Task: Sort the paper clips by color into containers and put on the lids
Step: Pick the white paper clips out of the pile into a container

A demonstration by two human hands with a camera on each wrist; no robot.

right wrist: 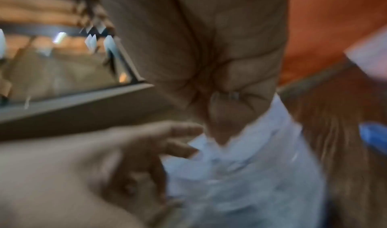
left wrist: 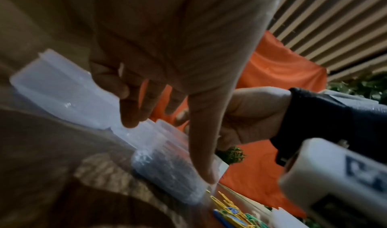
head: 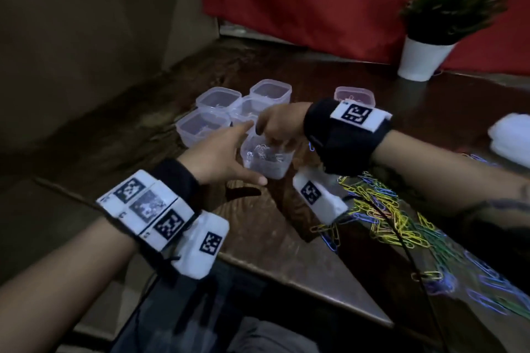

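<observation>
While my left hand (head: 222,153) cups the near side of a clear container (head: 266,156) on the table (head: 272,226), fingers straight, my right hand (head: 282,125) reaches curled into its open top; loose paper clips (head: 384,209) lie right. Left wrist: thumb (left wrist: 206,142) flat on the wall. Right wrist: too blurred to tell its grip.

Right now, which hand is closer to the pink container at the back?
The right. The right hand reaches over the clear container, just in front of the pink container. The left hand is farther off, at the clear container's left side.
</observation>
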